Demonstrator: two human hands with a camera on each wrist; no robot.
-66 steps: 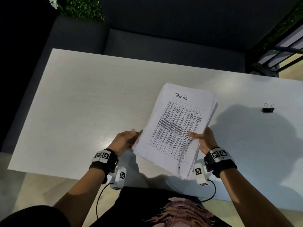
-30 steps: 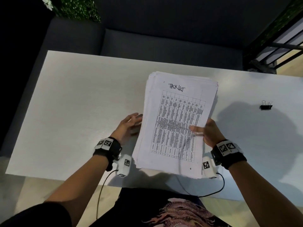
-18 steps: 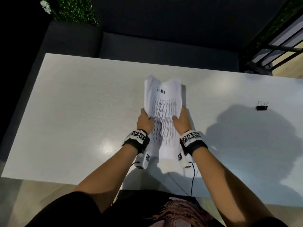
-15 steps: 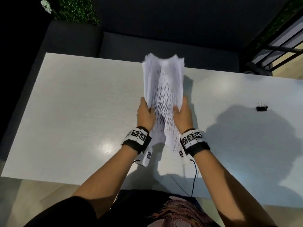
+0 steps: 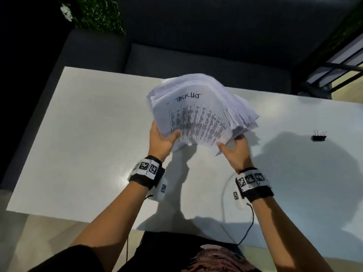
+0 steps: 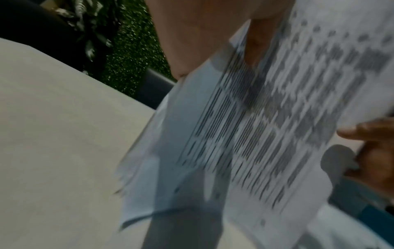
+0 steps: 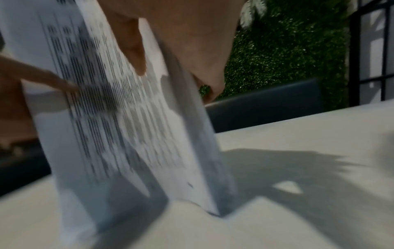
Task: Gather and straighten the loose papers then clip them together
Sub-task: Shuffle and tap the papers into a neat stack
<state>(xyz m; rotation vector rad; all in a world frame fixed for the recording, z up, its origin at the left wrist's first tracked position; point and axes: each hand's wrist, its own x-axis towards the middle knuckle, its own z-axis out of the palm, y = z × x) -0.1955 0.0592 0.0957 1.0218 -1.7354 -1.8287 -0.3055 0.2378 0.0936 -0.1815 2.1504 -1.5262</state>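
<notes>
A thick stack of white papers [image 5: 198, 107], topped by a printed table sheet with a handwritten heading, is held up over the middle of the white table [image 5: 82, 146]. My left hand [image 5: 161, 140] grips its left side, thumb on the top sheet. My right hand [image 5: 235, 148] holds its right lower side with curled fingers. The stack stands on its lower edge with its top leaning toward me, and its right edges fan out unevenly. The wrist views show the papers [image 6: 255, 134] [image 7: 119, 118] blurred, lower edge on the table. A black binder clip [image 5: 318, 137] lies on the table at the far right.
A dark sofa [image 5: 196, 59] runs along the table's far edge, with green foliage [image 5: 100, 14] behind it. A black metal railing [image 5: 334, 69] stands at the back right. White cables [image 5: 224, 197] trail from my wrists over the table's near edge.
The stack went from lying flat to being stood upright and squeezed between both hands. Now its top tilts toward me, the hands are wider apart and the edges fan out to the right.
</notes>
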